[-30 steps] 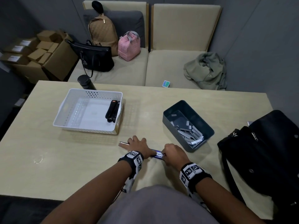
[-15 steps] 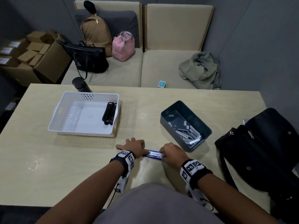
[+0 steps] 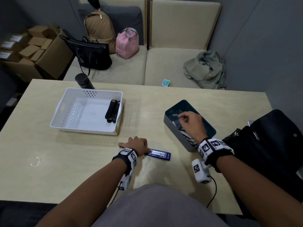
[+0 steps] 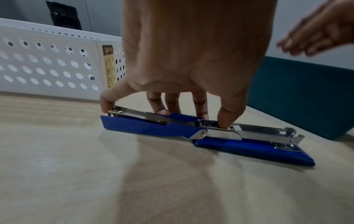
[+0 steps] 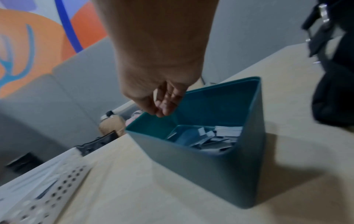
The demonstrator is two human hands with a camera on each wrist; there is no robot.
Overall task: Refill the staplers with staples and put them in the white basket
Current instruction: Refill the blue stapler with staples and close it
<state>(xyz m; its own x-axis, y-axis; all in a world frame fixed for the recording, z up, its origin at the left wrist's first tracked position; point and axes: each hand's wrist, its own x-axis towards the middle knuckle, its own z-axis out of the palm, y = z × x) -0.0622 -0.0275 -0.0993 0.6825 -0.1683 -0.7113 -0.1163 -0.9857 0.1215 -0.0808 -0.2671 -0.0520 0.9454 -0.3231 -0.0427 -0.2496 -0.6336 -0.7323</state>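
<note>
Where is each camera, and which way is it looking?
Head: on the person's head, looking down at the table; both forearms, left hand, right hand show.
Left wrist: looks along the left hand at the opened blue stapler it holds down.
Right wrist: looks along the right hand into the teal bin of staples.
Shared: the white basket appears in all three views.

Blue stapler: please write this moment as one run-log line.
blue stapler: open, flat | left hand: holding it | right hand: over staple bin
</note>
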